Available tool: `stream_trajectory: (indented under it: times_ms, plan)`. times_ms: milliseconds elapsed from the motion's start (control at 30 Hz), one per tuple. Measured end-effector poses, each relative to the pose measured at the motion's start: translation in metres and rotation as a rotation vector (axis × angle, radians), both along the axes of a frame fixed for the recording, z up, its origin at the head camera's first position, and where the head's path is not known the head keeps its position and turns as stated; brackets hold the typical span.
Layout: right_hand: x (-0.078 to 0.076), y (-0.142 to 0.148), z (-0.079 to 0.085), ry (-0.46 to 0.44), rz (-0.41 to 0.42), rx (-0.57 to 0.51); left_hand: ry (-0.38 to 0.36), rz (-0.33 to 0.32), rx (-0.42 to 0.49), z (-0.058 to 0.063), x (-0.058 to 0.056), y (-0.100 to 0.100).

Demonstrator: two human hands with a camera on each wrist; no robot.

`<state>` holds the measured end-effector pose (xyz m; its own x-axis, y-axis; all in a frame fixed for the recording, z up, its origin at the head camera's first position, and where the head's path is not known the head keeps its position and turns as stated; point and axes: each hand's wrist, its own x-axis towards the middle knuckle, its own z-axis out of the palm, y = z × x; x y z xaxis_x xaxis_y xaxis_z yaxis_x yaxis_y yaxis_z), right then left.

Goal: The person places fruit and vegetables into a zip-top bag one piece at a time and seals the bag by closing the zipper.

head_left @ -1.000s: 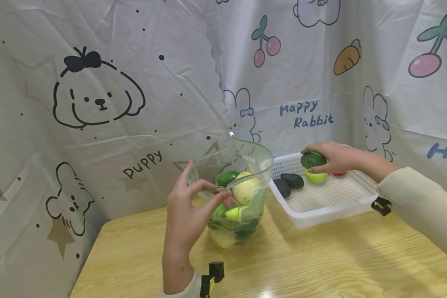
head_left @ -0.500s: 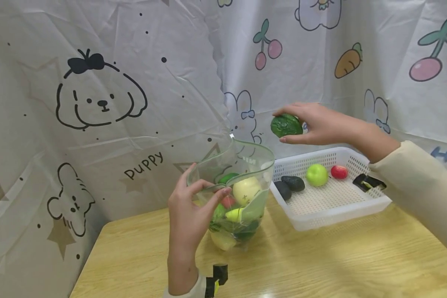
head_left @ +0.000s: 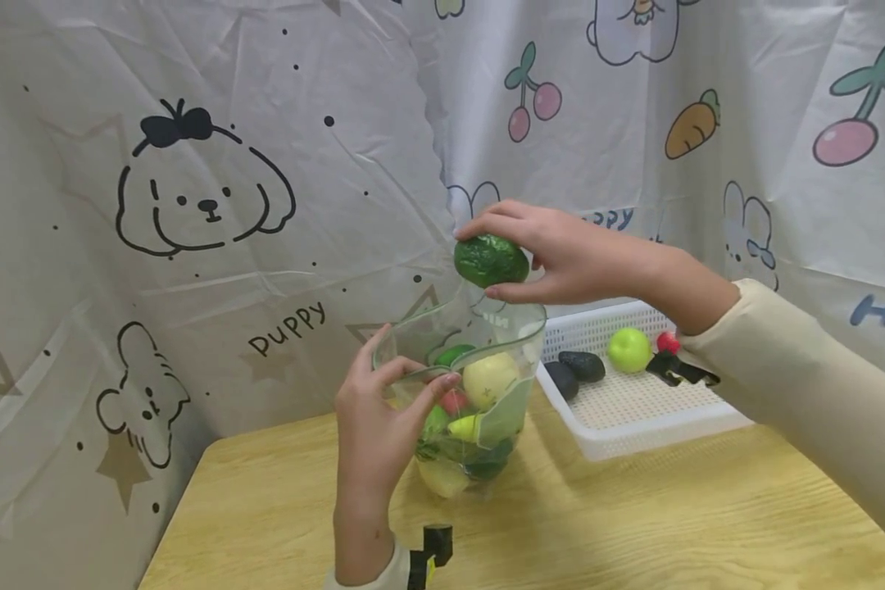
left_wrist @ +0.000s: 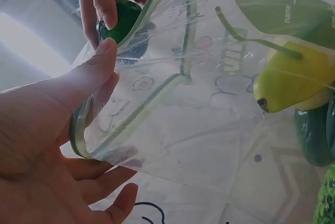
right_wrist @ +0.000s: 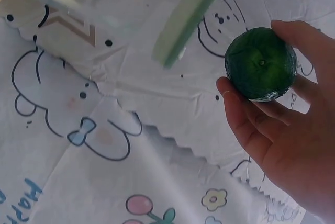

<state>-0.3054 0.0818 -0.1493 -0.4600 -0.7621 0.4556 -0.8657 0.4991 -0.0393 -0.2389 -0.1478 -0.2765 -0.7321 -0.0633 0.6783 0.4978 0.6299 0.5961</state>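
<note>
My left hand [head_left: 379,418] pinches the near rim of a clear zip bag [head_left: 512,414] that stands on the table with its mouth open. In the left wrist view, the thumb lies outside the bag's green-edged rim [left_wrist: 183,30]. Inside the bag are a large pale yellow fruit [head_left: 490,378], a yellow-green pear-shaped fruit [left_wrist: 293,77] and several green vegetables. My right hand [head_left: 560,250] holds a dark green, bumpy round fruit [head_left: 491,260] between thumb and fingers, above the bag's mouth. The right wrist view shows this green fruit [right_wrist: 260,64] end-on.
Right of the bag stands a white perforated basket [head_left: 597,442]. It holds dark avocados [head_left: 581,365], a green apple [head_left: 629,350] and a red fruit [head_left: 668,342], partly hidden by the right wrist's black strap. A printed curtain [head_left: 369,147] hangs behind the wooden table [head_left: 634,508].
My right hand has lifted the dark green fruit out of the basket and carried it left to above the bag. My left hand has kept its hold on the bag's rim.
</note>
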Motion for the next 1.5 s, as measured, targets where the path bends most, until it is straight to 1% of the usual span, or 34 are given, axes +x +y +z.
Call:
stream_trajectory:
  times_ms: [100, 267, 433, 500, 700, 1033, 1200, 1367, 1500]
  plan:
    - [0.002, -0.009, -0.007, -0.016, 0.027, 0.03, 0.001, -0.006, -0.001, -0.001, 0.0, 0.001]
    - [0.001, -0.02, -0.016, 0.002, 0.076, 0.058, 0.007, -0.015, 0.001, -0.002, 0.002, 0.001]
    - [0.0, -0.025, -0.017, 0.007, 0.12, 0.052, 0.018, -0.014, -0.002, -0.002, 0.002, 0.001]
    - [0.001, -0.025, -0.017, -0.002, 0.122, 0.05, 0.017, -0.016, -0.005, -0.002, 0.002, 0.001]
    - [0.003, -0.026, -0.018, -0.03, 0.087, 0.076, 0.009, -0.02, -0.008, -0.001, 0.001, 0.001]
    - [0.002, -0.023, -0.017, -0.029, 0.094, 0.07, 0.016, -0.017, -0.018, -0.001, 0.001, 0.0]
    - [0.0, -0.017, -0.016, -0.024, 0.074, 0.058, 0.018, -0.011, -0.02, -0.001, 0.0, -0.001]
    - [-0.007, -0.005, -0.016, -0.004, 0.003, 0.005, 0.006, -0.011, -0.01, -0.001, 0.0, -0.001]
    - [-0.022, 0.009, -0.02, 0.012, -0.066, -0.071, -0.005, -0.014, -0.001, -0.001, 0.0, 0.0]
